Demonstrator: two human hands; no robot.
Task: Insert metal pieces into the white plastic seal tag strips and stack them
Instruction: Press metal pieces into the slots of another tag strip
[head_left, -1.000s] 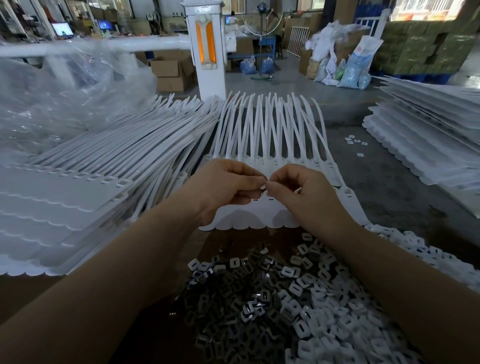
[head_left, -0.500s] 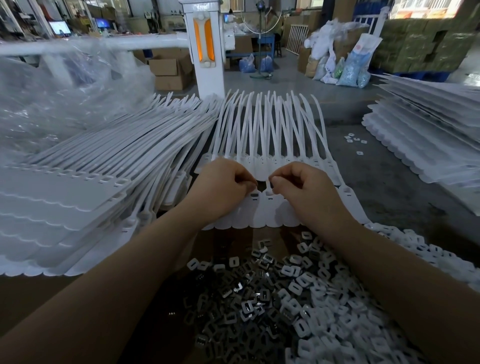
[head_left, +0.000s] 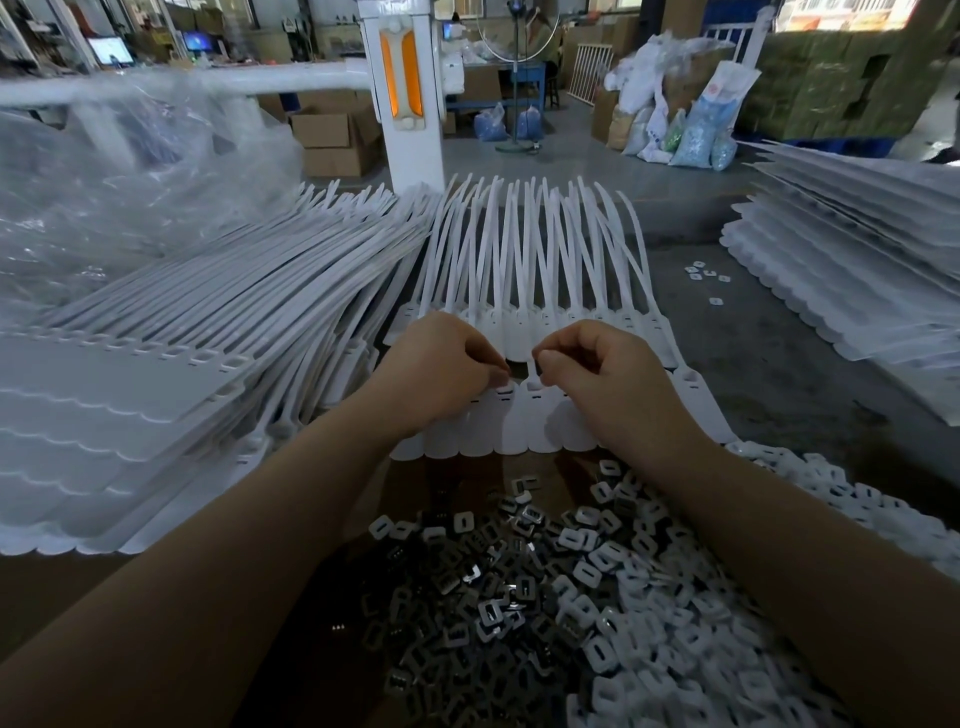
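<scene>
White plastic seal tag strips (head_left: 524, 332) lie fanned on the tabletop (head_left: 810, 384) straight ahead, tails pointing away, their tag heads under both hands. Left hand (head_left: 441, 364) and right hand (head_left: 597, 369) sit knuckles-up, nearly touching, each grip curled with fingertips pressed together at a tag-head slot; whether a metal piece is pinched there cannot be told. Loose metal pieces (head_left: 467, 613) and white clips (head_left: 675, 597) heap nearest the person, with finished strip stacks at left (head_left: 156, 374) and far right (head_left: 852, 249).
</scene>
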